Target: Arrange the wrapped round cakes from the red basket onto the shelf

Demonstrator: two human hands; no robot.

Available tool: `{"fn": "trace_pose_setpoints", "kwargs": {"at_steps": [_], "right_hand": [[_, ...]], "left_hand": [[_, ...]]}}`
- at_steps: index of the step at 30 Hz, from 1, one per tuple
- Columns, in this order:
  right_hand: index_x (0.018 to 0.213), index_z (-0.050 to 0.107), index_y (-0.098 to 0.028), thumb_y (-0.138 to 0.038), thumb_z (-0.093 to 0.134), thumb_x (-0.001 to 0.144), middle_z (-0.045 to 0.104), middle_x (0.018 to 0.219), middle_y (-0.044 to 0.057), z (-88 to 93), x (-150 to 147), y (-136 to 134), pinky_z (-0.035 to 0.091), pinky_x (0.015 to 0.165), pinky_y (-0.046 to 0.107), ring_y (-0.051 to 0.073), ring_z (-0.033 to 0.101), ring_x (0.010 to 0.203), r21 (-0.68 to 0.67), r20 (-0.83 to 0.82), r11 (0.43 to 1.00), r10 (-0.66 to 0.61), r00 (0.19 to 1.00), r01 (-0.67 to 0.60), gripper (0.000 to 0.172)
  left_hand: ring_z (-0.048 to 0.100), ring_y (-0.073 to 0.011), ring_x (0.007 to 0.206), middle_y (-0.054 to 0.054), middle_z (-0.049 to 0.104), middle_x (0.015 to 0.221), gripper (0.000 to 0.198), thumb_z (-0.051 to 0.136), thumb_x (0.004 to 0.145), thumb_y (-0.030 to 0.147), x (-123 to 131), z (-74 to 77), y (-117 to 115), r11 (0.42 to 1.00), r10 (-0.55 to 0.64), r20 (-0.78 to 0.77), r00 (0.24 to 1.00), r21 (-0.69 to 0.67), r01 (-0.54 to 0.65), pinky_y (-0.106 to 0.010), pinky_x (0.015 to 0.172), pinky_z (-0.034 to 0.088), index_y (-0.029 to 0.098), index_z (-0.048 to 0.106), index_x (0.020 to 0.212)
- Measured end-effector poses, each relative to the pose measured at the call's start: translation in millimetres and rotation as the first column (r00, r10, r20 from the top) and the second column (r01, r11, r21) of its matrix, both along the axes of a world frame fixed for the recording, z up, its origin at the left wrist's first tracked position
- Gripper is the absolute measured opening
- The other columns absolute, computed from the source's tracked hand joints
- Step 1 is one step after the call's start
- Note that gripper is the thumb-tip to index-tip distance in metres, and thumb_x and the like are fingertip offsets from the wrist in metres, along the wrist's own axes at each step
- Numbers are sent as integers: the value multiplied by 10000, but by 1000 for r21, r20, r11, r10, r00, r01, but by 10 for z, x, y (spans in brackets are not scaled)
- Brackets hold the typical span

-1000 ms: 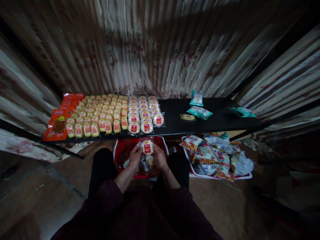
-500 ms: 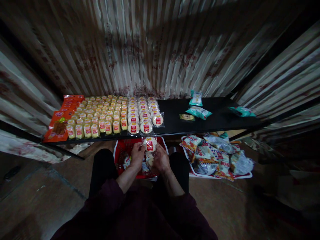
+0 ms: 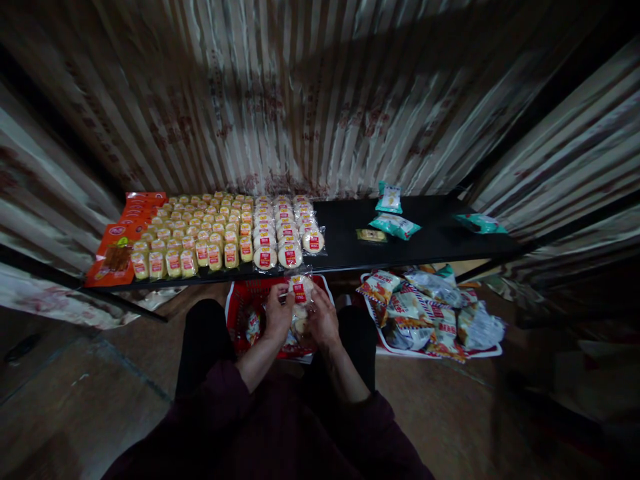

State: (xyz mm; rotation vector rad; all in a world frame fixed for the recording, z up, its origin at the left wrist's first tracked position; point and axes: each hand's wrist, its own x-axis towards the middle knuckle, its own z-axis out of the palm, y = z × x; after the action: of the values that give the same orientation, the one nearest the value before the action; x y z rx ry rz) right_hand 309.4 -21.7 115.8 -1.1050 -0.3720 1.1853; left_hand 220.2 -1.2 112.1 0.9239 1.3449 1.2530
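Note:
Over a red basket point(image 3: 231, 313) between my knees, I hold a clear-wrapped round rice cracker point(image 3: 301, 291) with a red label, face up. My left hand point(image 3: 278, 313) pinches its left edge. On the opposite edge are the fingers of my right hand point(image 3: 324, 319). More wrapped round pieces point(image 3: 300, 325) and small packets lie in the basket below, partly hidden by my hands. Just beyond, on the black shelf, rows of similar wrapped rice crackers point(image 3: 290, 255) stand in columns, the rightmost column ending farther back.
Left of the crackers stand rows of small yellow wrapped cakes point(image 3: 173, 261) and orange snack bags point(image 3: 116, 243). Teal packets point(image 3: 396, 225) and one yellow packet point(image 3: 371, 235) lie on the black shelf point(image 3: 340, 230). A second basket point(image 3: 493, 351) of snack bags sits lower right.
The rice cracker stays between my hands, with its wrapper and my fingers shifted slightly. The whole view has moved a little; the shelf goods look unchanged.

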Motion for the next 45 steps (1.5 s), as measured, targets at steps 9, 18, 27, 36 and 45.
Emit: {"fn": "trace_pose_setpoints", "kwargs": {"at_steps": [9, 18, 27, 36, 45], "right_hand": [[1099, 660, -243, -438, 656, 734, 680, 1106, 46, -61, -105, -122, 487, 882, 355, 233, 584, 1079, 87, 371, 994, 34, 928, -71, 415], [1108, 652, -261, -367, 573, 830, 546, 1274, 76, -186, -139, -167, 347, 1050, 446, 223, 480, 1201, 168, 778, 975, -38, 627, -148, 308], [1051, 660, -230, -284, 491, 849, 625, 1160, 74, -220, -73, -152, 371, 1026, 435, 217, 520, 1146, 159, 756, 980, -41, 653, -122, 269], [1029, 668, -216, -260, 507, 834, 604, 1157, 94, -197, -66, -141, 409, 971, 431, 228, 529, 1098, 148, 884, 984, -85, 459, -103, 257], [1171, 602, -207, -357, 451, 899, 634, 1166, 105, -203, -1, -201, 432, 972, 451, 239, 564, 1098, 78, 946, 973, -3, 325, -218, 345]], "left_hand": [[590, -181, 904, -33, 662, 912, 289, 671, 716, 430, -4, 149, -157, 985, -92, 300, 949, -112, 131, -278, 837, 429, 191, 647, 878], [622, -206, 961, -53, 699, 973, 438, 754, 591, 422, -9, 106, -155, 975, -20, 539, 842, -177, 137, -320, 892, 440, 164, 672, 935], [662, -185, 792, -73, 722, 851, 254, 594, 761, 294, -120, 118, -72, 935, 118, 689, 716, -319, 153, -306, 782, 499, 116, 670, 925], [659, -175, 767, -68, 719, 833, 244, 621, 746, 312, -125, 98, -66, 935, 125, 693, 710, -322, 150, -292, 766, 496, 119, 667, 889], [641, -202, 992, -65, 714, 1005, 367, 643, 764, 417, -20, 34, -203, 936, 26, 631, 775, -289, 204, -295, 911, 466, 154, 682, 1017]]}}
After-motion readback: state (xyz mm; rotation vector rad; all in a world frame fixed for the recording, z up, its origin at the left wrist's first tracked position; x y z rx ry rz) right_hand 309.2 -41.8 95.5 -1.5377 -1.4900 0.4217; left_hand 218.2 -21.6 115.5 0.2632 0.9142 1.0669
